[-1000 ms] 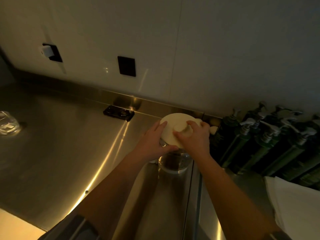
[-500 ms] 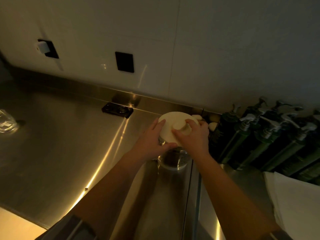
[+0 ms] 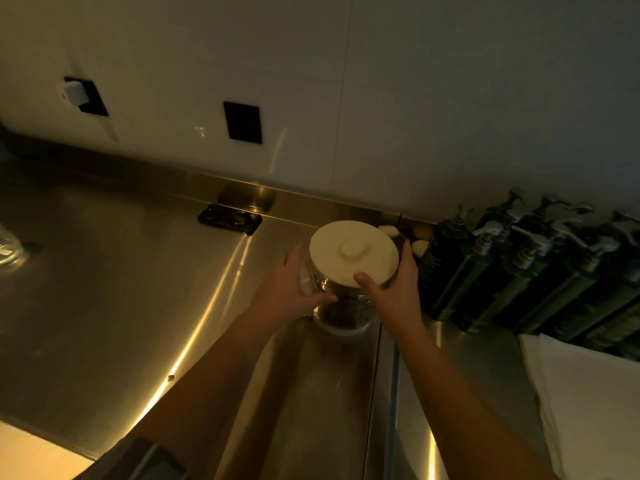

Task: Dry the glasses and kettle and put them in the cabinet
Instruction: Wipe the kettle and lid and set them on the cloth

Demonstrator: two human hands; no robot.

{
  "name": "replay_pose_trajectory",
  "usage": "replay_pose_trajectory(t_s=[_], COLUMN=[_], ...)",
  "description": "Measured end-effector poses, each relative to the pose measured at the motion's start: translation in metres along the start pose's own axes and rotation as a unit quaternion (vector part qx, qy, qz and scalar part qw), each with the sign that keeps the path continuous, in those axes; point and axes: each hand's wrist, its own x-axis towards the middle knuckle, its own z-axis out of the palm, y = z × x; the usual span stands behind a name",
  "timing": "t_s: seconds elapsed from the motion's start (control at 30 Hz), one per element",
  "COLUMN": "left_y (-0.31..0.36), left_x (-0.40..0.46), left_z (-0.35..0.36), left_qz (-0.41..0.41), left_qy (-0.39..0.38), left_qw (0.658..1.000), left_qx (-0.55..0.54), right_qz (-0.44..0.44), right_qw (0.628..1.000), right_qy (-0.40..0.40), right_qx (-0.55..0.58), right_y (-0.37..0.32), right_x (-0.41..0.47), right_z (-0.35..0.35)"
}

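A glass kettle (image 3: 343,313) with a cream round lid (image 3: 353,251) stands on the steel counter (image 3: 138,289) near the back wall. My left hand (image 3: 287,289) holds the kettle's left side, fingers curved round the glass. My right hand (image 3: 394,285) grips its right side, the thumb resting on the lid's front rim. A clear glass (image 3: 8,247) sits at the far left edge of the counter, partly cut off. The light is dim.
A row of dark green pump bottles (image 3: 526,271) stands right of the kettle against the wall. A white cloth (image 3: 588,403) lies at the lower right. A black plate (image 3: 229,218) sits on the counter by the wall. Two dark sockets (image 3: 242,122) are on the wall.
My right hand has left the lid's knob and moved down to the kettle's right side. My left hand has slid from the lid's rim to the glass body.
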Motion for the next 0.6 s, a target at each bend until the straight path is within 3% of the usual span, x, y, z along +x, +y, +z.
replay_pose_trajectory(t_s=[0.17, 0.6], left_y=[-0.013, 0.000], left_x=[-0.004, -0.023], left_z=[0.009, 0.008], left_qz=[-0.033, -0.031], left_qy=[0.038, 0.081], left_qw=[0.999, 0.996], left_qx=[0.014, -0.023], right_qz=[-0.006, 0.004], right_qw=[0.997, 0.996], right_qy=[-0.043, -0.009], right_qx=[0.066, 0.089], right_y=[0.015, 0.005], right_x=[-0.028, -0.040], right_z=[0.010, 0.016])
